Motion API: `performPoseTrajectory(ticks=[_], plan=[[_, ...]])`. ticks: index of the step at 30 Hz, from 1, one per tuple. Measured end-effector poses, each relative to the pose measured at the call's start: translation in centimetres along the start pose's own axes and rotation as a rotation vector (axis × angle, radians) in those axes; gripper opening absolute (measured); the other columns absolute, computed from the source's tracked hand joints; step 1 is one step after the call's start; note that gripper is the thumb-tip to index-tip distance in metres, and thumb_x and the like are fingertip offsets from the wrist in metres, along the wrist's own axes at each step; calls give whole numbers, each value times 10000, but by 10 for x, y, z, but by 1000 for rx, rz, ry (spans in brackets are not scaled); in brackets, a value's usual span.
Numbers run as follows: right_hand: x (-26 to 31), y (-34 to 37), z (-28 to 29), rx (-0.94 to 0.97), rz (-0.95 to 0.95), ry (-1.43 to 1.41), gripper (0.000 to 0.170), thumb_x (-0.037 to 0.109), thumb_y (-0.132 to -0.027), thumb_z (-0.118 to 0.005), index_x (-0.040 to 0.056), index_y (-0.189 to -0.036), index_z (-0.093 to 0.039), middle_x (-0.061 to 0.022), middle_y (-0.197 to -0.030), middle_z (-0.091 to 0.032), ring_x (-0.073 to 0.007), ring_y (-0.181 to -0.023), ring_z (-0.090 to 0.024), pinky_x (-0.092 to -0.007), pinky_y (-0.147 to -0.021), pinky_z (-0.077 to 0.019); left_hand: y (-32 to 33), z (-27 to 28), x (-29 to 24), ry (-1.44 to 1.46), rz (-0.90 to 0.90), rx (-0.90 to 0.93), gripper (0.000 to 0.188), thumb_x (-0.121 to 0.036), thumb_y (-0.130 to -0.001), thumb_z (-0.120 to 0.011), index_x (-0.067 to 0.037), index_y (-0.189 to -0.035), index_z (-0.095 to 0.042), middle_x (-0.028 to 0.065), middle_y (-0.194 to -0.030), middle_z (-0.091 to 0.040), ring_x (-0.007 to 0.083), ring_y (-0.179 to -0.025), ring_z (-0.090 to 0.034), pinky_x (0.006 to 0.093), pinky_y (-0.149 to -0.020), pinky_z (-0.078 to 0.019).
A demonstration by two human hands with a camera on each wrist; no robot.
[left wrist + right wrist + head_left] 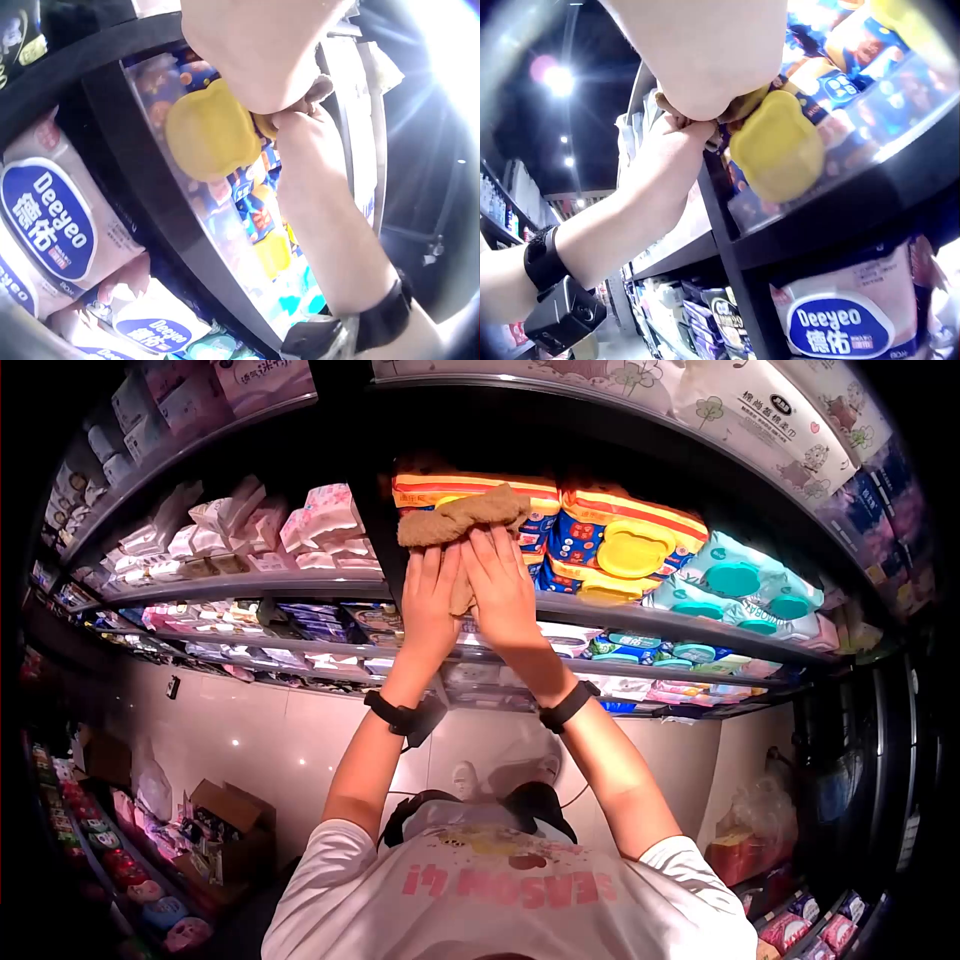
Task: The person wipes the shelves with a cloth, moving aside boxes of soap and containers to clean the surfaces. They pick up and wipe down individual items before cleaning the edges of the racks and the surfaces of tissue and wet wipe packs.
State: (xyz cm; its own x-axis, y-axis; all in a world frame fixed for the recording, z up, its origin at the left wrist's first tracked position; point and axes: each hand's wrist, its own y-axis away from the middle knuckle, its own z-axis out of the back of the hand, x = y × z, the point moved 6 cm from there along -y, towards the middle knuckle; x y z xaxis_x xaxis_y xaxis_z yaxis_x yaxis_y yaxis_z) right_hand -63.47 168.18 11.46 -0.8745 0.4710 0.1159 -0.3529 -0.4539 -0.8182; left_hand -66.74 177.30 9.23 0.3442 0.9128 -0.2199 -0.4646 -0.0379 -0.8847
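Observation:
A brown cloth [465,518] lies bunched across the front of an orange-and-blue wipes pack [540,528] on the shelf. Side by side, my left hand [430,600] and right hand [502,595] press on the cloth, their fingers stretched towards its rolled upper part. A strip of cloth shows between the two palms. To the right stands a matching wipes pack [590,535] with a yellow lid [635,550]. Both wrist views show a yellow lid [206,131] close to the hands, while the near wrist hides most of the fingers.
A dark shelf edge [600,608] runs below the packs, and an upright divider [382,510] stands to the left. Teal-lidded packs [735,577] fill the right end. Pink-and-white packs [325,525] sit left. On the floor behind is an open cardboard box [235,820].

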Motion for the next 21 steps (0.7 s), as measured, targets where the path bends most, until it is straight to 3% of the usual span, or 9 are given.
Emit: performPoseTrajectory(ticks=[2, 5, 9, 10, 12, 14, 18, 21], plan=[[-8, 18, -4, 38, 9, 9, 444, -4, -705, -564, -29, -1148, -542, -187, -1255, -489, -390, -1238, -398, -459, -1001, -364, 11, -10, -1, 68, -11, 85, 575, -5, -726, -614, 21, -1276, -449, 222, -1320, -415, 461, -1217, -371, 498, -990, -342], [-5, 32, -6, -39, -15, 60, 374, -23, -707, -549, -20, -1079, -578, -159, -1135, -565, -367, -1117, -510, -434, -954, -424, 30, -22, 4, 79, 11, 131, 600, 13, -664, -654, 29, -1238, -479, 214, -1276, -452, 472, -1161, -415, 491, -949, -386], [-7, 37, -13, 44, -135, -16, 409, -19, -676, -568, -3, -1085, -561, -149, -1154, -542, -364, -1128, -493, -434, -938, -427, 40, -20, 10, 183, -10, 57, 546, -39, -702, -673, -19, -1220, -500, 186, -1275, -464, 456, -1127, -443, 486, -939, -393], [-8, 36, -16, 109, -168, -58, 439, -15, -656, -582, 2, -1092, -548, -151, -1161, -528, -368, -1129, -481, -427, -934, -425, 42, -18, 10, 188, -37, 28, 530, -52, -714, -674, -31, -1216, -506, 178, -1283, -460, 454, -1131, -442, 486, -942, -391], [-5, 50, -16, -92, -48, -132, 455, -9, -651, -588, 14, -1104, -543, -149, -1168, -527, -363, -1132, -477, -417, -946, -417, 49, -15, 11, 226, -17, 65, 515, -20, -731, -651, -48, -1224, -505, 154, -1306, -448, 437, -1169, -435, 483, -959, -384], [3, 66, -29, -114, -42, -71, 462, -5, -665, -581, 22, -1124, -537, -144, -1182, -525, -357, -1140, -474, -420, -949, -413, 61, -12, 15, 253, 4, 78, 497, 27, -732, -623, -41, -1212, -514, 154, -1310, -446, 431, -1191, -425, 479, -968, -380], [11, 78, -54, 60, -55, -77, 467, -2, -686, -551, 25, -1152, -524, -93, -1226, -507, -291, -1187, -443, -417, -988, -354, 83, -10, 27, 198, 220, 208, 606, 123, -666, -546, -45, -1245, -482, 165, -1335, -415, 423, -1235, -375, 460, -1018, -326], [10, 78, -55, 82, -86, -113, 590, -69, -599, -549, 37, -1178, -508, -104, -1233, -483, -298, -1204, -413, -443, -998, -280, 84, -11, 28, 183, 274, 257, 720, 145, -586, -571, -82, -1262, -466, 124, -1344, -406, 383, -1271, -346, 432, -1020, -348]])
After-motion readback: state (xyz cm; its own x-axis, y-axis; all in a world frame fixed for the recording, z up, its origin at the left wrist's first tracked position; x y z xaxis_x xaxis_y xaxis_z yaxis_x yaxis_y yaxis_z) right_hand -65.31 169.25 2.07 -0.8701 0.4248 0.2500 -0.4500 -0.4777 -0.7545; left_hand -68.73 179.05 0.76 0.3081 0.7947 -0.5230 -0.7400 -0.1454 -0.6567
